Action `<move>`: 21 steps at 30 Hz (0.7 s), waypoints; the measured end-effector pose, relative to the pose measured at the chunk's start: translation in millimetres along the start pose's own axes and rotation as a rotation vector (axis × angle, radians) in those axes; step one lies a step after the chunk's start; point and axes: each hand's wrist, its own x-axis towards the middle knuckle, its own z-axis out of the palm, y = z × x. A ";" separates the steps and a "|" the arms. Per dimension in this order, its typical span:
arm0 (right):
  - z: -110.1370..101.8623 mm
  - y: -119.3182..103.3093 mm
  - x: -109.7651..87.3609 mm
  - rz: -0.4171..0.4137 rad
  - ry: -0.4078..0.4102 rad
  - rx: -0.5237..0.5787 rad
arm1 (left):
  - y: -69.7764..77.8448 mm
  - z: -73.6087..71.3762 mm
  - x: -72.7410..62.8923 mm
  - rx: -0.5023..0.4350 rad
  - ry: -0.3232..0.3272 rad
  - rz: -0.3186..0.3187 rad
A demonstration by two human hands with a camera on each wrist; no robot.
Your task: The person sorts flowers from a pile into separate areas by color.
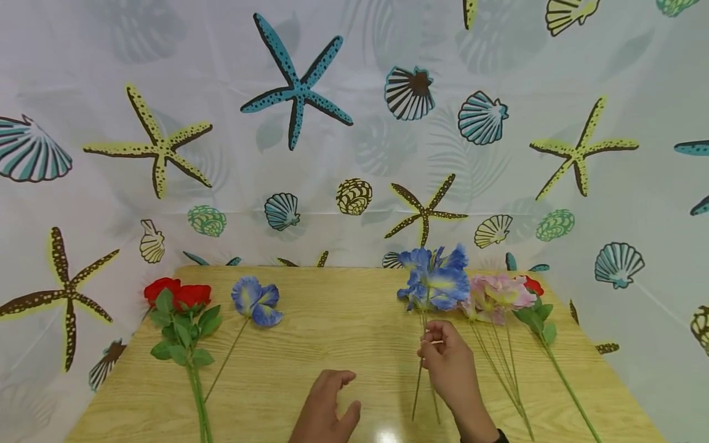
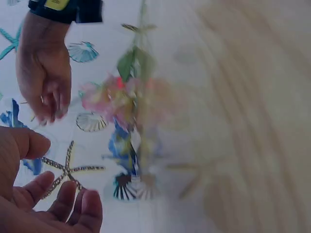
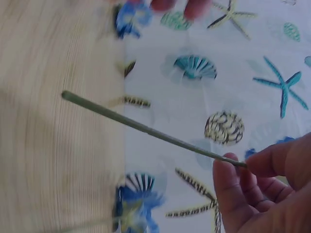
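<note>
"2 hands in view. What is held by the right hand (image 1: 450, 363)?"
"1 green stem (image 3: 146, 130), pinched between thumb and fingers. Blue blooms (image 1: 437, 283) are seen just beyond that hand, right of centre on the table (image 1: 332, 320) side."
"And the left hand (image 1: 327, 409)?"
"Nothing gripped; thumb and fingers are held apart, front middle."
"Rest?"
"2 red roses (image 1: 191, 296) and 1 blue flower (image 1: 257, 303) are laid at left; pink flowers (image 1: 501, 292) and 1 red flower (image 1: 533, 285) at right."

Beyond the left hand (image 1: 327, 407) and right hand (image 1: 451, 369) hangs starfish-and-seashell-print cloth (image 1: 338, 157); below them, here's the wood-grain tabletop (image 1: 338, 326)!
</note>
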 end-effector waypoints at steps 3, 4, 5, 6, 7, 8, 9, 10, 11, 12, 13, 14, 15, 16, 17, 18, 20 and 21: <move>-11.7 8.4 11.4 0.002 0.006 -0.058 | -13.9 -13.9 2.3 0.294 0.191 0.129; -14.8 11.3 14.8 0.004 0.006 -0.068 | -19.0 -19.5 4.0 0.372 0.245 0.164; -17.3 14.4 18.0 0.006 0.010 -0.082 | -23.4 -25.9 6.5 0.428 0.286 0.192; -19.5 17.5 20.7 0.011 0.014 -0.091 | -27.2 -32.8 9.1 0.468 0.310 0.208; -20.9 19.8 23.5 0.015 0.016 -0.098 | -31.9 -40.3 12.1 0.504 0.327 0.222; -22.1 22.0 25.8 0.018 0.018 -0.107 | -36.9 -47.7 15.0 0.537 0.334 0.227; -22.9 24.2 28.1 0.024 0.020 -0.115 | -42.3 -54.4 17.2 0.570 0.330 0.212; -23.5 26.5 30.0 0.028 0.021 -0.125 | -48.0 -60.8 19.3 0.599 0.328 0.201; -24.0 29.0 32.1 0.029 0.022 -0.136 | -52.6 -67.0 21.0 0.623 0.322 0.184; -24.6 31.3 33.7 0.033 0.022 -0.143 | -57.9 -72.6 22.7 0.640 0.316 0.165; -25.0 33.6 35.4 0.037 0.021 -0.148 | -63.7 -77.9 24.5 0.653 0.314 0.149; -25.4 35.8 37.2 0.037 0.019 -0.154 | -68.3 -83.0 26.5 0.661 0.315 0.129; -25.5 37.8 39.3 0.040 0.018 -0.159 | -73.7 -87.6 28.6 0.663 0.321 0.115; -25.8 40.1 40.8 0.041 0.015 -0.165 | -79.3 -91.4 30.7 0.660 0.328 0.110; -26.1 42.0 42.2 0.044 0.012 -0.167 | -83.8 -95.1 32.3 0.654 0.329 0.100; -26.4 43.7 43.4 0.052 0.012 -0.172 | -88.4 -98.1 33.8 0.649 0.329 0.087; -26.8 46.8 45.8 0.058 0.012 -0.184 | -94.8 -103.2 34.9 0.654 0.316 0.042; -26.8 48.2 47.0 0.061 0.013 -0.190 | -98.0 -105.2 34.5 0.670 0.300 0.017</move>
